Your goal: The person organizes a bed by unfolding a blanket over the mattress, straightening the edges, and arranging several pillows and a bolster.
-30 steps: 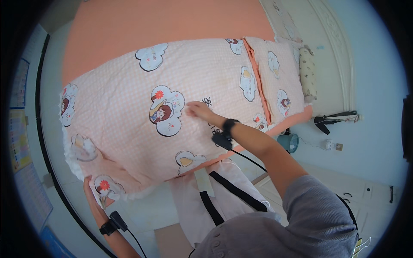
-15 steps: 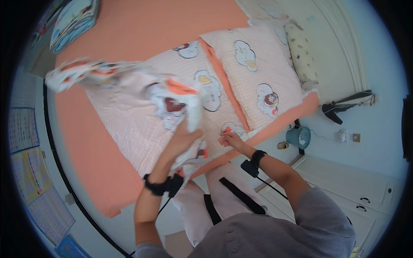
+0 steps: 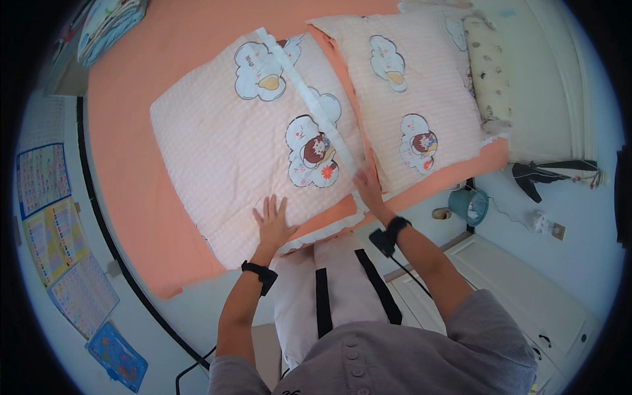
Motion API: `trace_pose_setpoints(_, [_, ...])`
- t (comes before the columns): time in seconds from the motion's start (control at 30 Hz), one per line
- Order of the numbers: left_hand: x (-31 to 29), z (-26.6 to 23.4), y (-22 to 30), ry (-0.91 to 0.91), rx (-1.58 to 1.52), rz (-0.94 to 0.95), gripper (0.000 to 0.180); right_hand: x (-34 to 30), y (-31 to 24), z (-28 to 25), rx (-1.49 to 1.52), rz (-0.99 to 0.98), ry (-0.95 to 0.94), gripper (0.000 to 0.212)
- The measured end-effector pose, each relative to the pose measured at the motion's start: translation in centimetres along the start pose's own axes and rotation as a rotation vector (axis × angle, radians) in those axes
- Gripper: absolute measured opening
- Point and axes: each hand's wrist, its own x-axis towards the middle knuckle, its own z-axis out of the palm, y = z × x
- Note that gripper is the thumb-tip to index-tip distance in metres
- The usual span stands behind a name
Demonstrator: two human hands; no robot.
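Observation:
On the bed lies a pale pink quilt (image 3: 210, 131) with cloud and cartoon-girl prints, its left section spread flat and a white strip (image 3: 319, 115) running slantwise over it. My left hand (image 3: 273, 225) rests on the quilt near its front edge, fingers spread and pressing flat. At the near end of the white strip, my right hand (image 3: 366, 187) has its fingers drawn together on the quilt's edge; the fingertips are partly hidden. Right of it, a second pink section (image 3: 395, 99) with the same prints lies flat, with an orange edge between the two.
An orange sheet (image 3: 125, 197) covers the bed. A cream patterned pillow (image 3: 490, 72) lies at the right end, folded bedding (image 3: 108, 29) at the far left. A teal bin (image 3: 469, 208) stands by the right wall, near white cabinets (image 3: 500, 276). Charts (image 3: 56, 240) hang at left.
The lifted, blurred part of the quilt has come down and now lies flat. My left hand has let go and opened onto it; my right hand has moved slightly right.

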Motion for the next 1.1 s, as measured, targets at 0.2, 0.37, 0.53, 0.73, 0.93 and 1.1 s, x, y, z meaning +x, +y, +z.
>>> trace_pose_setpoints(0.2, [-4.4, 3.0, -5.4, -0.186, 0.166, -0.192, 0.093, 4.1, -4.2, 4.3, 0.041, 0.163, -0.233, 0.049])
trace_pose_setpoints(0.37, [-4.4, 3.4, -9.0, 0.004, 0.116, -0.158, 0.070, 3.2, -5.7, 4.7, -0.136, 0.088, -0.510, 0.048])
trace_pose_setpoints(0.53, [-5.7, 1.3, -10.9, 0.105, 0.023, -0.002, 0.062, 3.0, -7.1, 1.9, -0.386, 0.230, -0.268, 0.041])
trace_pose_setpoints(0.73, [-8.9, 0.2, -11.3, 0.206, 0.030, -0.127, 0.058, 0.3, -6.2, 2.0, -0.445, -0.064, -0.133, 0.037])
trace_pose_setpoints(0.93, [-10.3, 2.2, -14.9, 0.356, 0.025, -0.111, 0.036, 0.0, -7.6, 1.9, -0.559, 0.214, -0.306, 0.037])
trace_pose_setpoints(1.1, [-13.0, -0.5, -15.9, 0.463, -0.093, -0.121, 0.028, -3.5, -12.8, -0.8, -0.526, -0.314, -0.108, 0.027])
